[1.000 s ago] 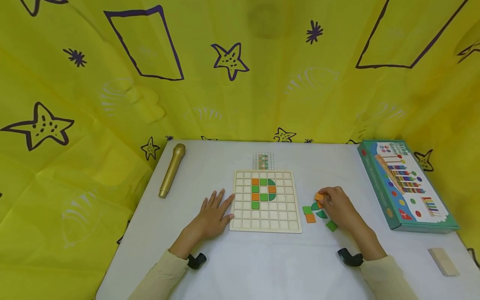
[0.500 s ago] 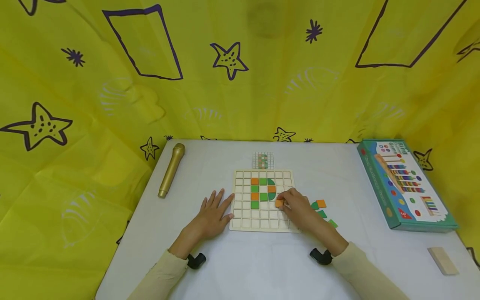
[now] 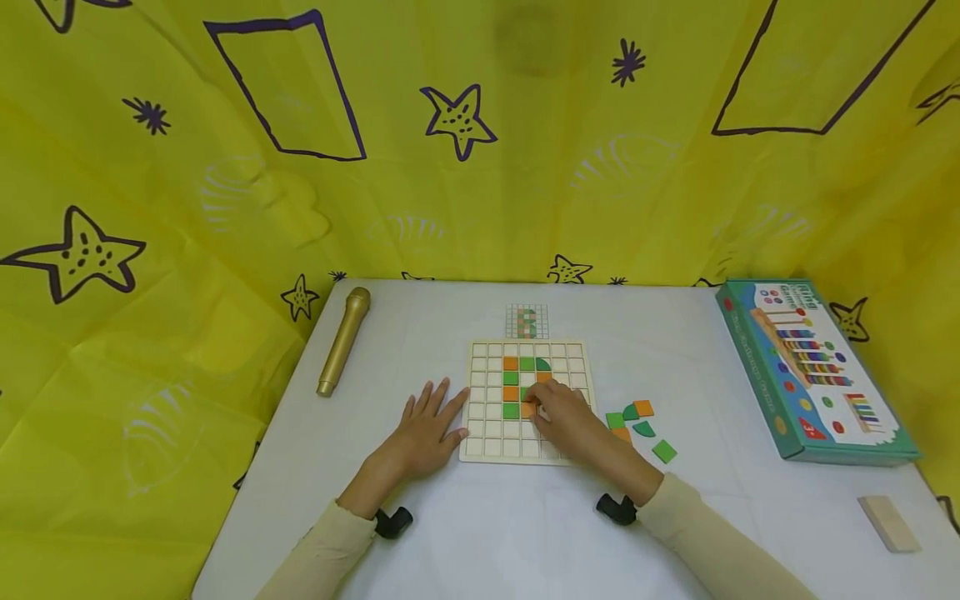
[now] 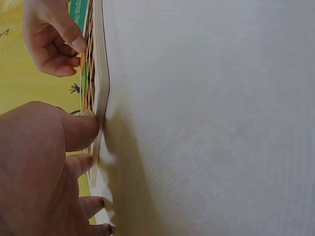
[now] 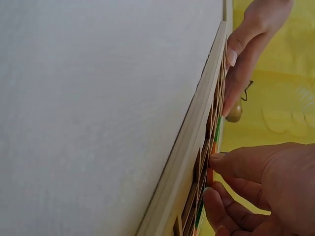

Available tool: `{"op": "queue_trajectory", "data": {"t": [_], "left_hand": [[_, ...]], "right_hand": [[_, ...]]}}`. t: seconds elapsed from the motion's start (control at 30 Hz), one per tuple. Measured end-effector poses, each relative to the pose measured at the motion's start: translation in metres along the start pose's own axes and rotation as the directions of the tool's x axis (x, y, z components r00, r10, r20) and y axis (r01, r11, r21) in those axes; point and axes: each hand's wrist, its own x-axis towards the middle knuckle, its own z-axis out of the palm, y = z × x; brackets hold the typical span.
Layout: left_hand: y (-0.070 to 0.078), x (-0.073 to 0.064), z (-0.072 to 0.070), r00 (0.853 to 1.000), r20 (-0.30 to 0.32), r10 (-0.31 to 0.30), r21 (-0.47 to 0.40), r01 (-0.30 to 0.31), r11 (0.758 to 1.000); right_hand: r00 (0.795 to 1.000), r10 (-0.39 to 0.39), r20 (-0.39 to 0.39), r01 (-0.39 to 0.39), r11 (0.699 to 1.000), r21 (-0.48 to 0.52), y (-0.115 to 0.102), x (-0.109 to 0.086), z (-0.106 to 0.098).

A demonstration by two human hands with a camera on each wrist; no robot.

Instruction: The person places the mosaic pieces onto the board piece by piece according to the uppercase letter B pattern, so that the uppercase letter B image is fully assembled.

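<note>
My right hand (image 3: 564, 417) is over the wooden grid board (image 3: 478, 450), thumb and fingertips pinching an orange square tile (image 3: 527, 411) at the cell right of the lowest green square (image 3: 511, 411). Orange and green tiles, including a dark green quarter-round (image 3: 543, 364), lie in the grid above; the hand hides some of them. In the right wrist view, thumb and fingers meet at the orange tile (image 5: 210, 175), close over the grid. My left hand (image 3: 422, 435) lies with spread fingers on the table, its index finger and thumb against the board's left edge.
Loose orange and green tiles (image 3: 664, 452) lie right of the board, beneath and beyond the right forearm. Behind the board is a small pattern card (image 3: 527, 322). A gold microphone (image 3: 345, 342) lies at left, a boxed game (image 3: 817, 375) and wooden block (image 3: 888, 523) at right.
My right hand has carried the orange square tile from the loose pile leftward over the board, down to the cell beside the lowest green square. The left hand has stayed in place.
</note>
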Motion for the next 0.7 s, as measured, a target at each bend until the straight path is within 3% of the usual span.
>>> {"op": "queue_trajectory", "data": {"t": [0.47, 0.7], "left_hand": [[0.000, 0.000, 0.000, 1.000, -0.004, 0.000, -0.001, 0.000, 1.000], [-0.001, 0.001, 0.001, 1.000, -0.001, -0.003, 0.009, 0.003, 1.000]], "right_hand": [[1.000, -0.028, 0.005, 0.028, 0.999, -0.030, 0.003, -0.008, -0.005], [0.998, 0.067, -0.001, -0.067, 0.997, -0.025, 0.025, -0.027, -0.030]]}}
